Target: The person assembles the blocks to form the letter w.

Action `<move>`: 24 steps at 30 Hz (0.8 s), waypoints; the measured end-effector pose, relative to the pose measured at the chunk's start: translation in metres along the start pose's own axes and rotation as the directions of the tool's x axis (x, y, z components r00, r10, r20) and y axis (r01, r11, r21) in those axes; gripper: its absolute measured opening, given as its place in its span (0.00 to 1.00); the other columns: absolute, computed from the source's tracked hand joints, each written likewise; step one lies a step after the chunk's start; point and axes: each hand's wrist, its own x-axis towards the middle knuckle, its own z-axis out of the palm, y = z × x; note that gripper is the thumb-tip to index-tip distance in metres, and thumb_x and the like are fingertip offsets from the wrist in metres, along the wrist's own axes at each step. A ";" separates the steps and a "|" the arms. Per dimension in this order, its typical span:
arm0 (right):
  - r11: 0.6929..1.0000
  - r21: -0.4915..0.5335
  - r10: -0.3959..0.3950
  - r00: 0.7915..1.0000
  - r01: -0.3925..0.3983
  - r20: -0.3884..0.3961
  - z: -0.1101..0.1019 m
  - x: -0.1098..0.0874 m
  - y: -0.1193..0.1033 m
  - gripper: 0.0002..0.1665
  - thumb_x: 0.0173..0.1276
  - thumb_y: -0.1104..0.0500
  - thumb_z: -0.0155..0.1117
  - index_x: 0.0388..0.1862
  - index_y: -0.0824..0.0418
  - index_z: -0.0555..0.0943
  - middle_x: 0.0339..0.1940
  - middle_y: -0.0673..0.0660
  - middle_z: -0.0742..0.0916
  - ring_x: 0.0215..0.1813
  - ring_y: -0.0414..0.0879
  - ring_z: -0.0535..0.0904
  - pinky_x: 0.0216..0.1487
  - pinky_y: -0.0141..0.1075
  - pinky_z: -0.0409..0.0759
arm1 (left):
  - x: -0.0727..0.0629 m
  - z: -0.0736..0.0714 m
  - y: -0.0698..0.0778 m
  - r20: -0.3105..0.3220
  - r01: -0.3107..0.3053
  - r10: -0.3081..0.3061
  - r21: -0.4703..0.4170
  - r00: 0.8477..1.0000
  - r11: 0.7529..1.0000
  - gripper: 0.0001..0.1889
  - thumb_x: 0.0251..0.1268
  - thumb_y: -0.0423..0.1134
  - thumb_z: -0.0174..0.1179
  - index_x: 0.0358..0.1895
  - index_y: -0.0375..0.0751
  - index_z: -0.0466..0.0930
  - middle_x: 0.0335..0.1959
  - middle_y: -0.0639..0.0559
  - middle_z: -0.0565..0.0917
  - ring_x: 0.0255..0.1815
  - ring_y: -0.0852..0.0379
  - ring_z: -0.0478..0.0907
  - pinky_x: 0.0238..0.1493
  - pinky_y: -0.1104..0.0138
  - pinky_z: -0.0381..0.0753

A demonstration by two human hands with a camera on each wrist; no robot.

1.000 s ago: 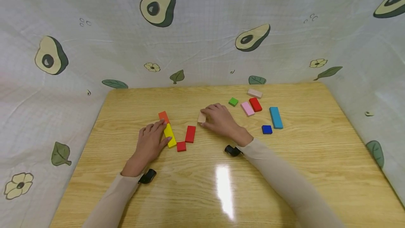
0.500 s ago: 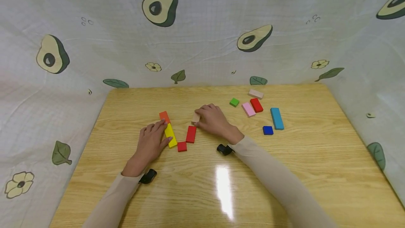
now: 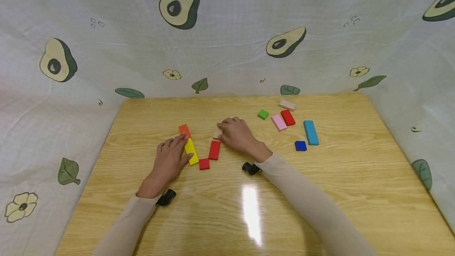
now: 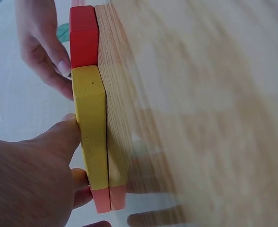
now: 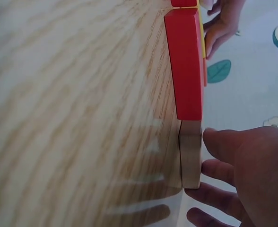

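Note:
My left hand rests at the yellow block, thumb by its near end and fingertips by its join with the orange block. These two blocks lie end to end in a slanting line. With thumb and fingers at opposite ends, my right hand pinches a plain wooden block. It lies just beyond the far end of a red rectangular block; in the right wrist view the two ends meet. A small red square block sits between the yellow block and the red one.
To the right lie a green block, a pink block, another red block, a pale block, a long light-blue block and a dark-blue block. Avocado-printed cloth hangs behind the wooden table.
My right hand has slid the wooden block leftward, up to the far end of the red rectangular block. My left hand keeps its place at the yellow block.

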 end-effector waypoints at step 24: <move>0.999 -0.008 -0.035 0.999 0.035 0.011 0.003 -0.004 -0.005 0.26 0.80 0.53 0.65 0.73 0.58 0.81 0.68 0.59 0.84 0.68 0.58 0.77 0.71 0.55 0.72 | 0.000 0.000 0.000 0.002 -0.006 0.006 -0.016 1.000 1.000 0.31 0.76 0.46 0.66 0.74 0.33 0.73 0.78 0.38 0.71 0.72 0.32 0.67 0.70 0.37 0.62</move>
